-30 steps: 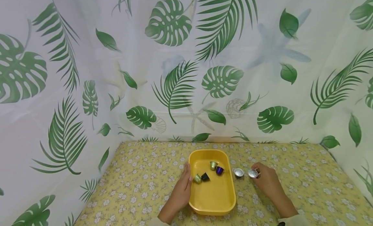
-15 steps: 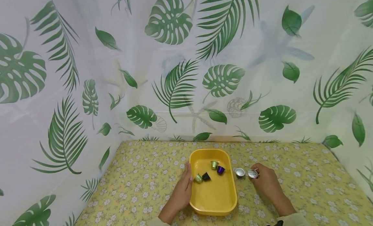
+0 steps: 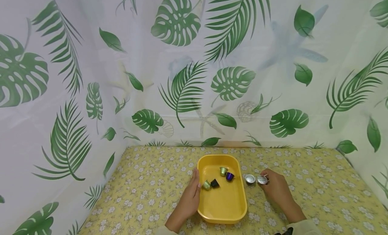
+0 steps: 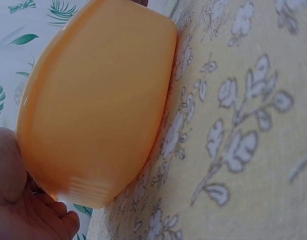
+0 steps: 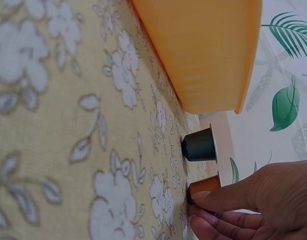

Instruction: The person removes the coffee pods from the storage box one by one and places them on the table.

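Observation:
My left hand [image 3: 189,196] grips the left rim of a yellow plastic tray [image 3: 222,208], thumb at the rim and fingers along the outer wall. Inside the tray lie two light green coffee capsules [image 3: 223,171], a purple coffee capsule [image 3: 229,176] and a black coffee capsule [image 3: 215,183]. Right of the tray, my right hand [image 3: 277,188] pinches an orange coffee capsule [image 5: 207,185] between thumb and fingers, silver lid up, at the tablecloth. Between it and the tray a dark coffee capsule [image 5: 199,145] stands lid up, a narrow gap away.
A yellow floral tablecloth [image 3: 145,181] covers the table. White sheeting [image 3: 194,127] with green leaf prints hangs along the back and both sides. The tray wall [image 5: 208,55] rises close to the dark capsule.
The orange capsule in my right hand has shifted slightly left, closer to the dark capsule. My left hand stays at the tray, and the head view has shifted a little.

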{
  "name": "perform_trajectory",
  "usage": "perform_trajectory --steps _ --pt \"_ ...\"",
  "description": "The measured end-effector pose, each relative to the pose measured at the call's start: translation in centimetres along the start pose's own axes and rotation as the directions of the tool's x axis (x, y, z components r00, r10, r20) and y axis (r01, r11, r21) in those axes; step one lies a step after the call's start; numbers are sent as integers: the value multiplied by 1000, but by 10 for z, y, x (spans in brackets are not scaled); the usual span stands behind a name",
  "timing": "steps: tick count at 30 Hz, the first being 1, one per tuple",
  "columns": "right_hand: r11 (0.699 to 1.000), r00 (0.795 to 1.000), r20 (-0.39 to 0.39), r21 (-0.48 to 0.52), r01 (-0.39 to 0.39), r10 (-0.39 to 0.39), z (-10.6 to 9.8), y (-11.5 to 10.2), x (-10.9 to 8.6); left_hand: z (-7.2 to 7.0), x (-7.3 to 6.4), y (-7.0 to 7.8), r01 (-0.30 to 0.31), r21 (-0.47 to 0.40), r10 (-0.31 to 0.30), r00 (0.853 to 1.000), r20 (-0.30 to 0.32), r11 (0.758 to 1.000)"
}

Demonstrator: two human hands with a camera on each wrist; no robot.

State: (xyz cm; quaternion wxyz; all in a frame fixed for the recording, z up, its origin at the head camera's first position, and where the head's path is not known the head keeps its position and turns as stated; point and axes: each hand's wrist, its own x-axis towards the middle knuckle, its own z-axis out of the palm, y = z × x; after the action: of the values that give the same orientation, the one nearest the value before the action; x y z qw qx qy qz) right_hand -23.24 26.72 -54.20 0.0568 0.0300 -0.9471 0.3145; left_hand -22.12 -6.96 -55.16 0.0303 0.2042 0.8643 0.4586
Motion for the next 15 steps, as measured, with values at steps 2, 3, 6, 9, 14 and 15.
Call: perform_trajectory --steps 2,3,6,9,14,15 --pt "1000 1000 2 -2 -3 3 0 0 0 0 0 0 -4 1 4 1000 -1 1000" --pt "1000 1000 2 -3 -4 4 0 0 0 0 0 0 -5 2 5 1000 -1 1000" --pt "1000 1000 7 -6 -14 14 -1 -1 0 0 0 0 -14 5 14 1000 -5 1000" --pt "999 999 23 -2 -35 35 -2 -1 1 0 0 0 -5 9 5 1000 -5 1000" --pt "996 994 70 22 -82 80 -6 -1 1 1 0 1 11 10 -11 1000 -1 1000" --pt "996 993 77 28 -90 88 -7 -1 0 1 0 0 7 6 -7 1000 -1 1000"
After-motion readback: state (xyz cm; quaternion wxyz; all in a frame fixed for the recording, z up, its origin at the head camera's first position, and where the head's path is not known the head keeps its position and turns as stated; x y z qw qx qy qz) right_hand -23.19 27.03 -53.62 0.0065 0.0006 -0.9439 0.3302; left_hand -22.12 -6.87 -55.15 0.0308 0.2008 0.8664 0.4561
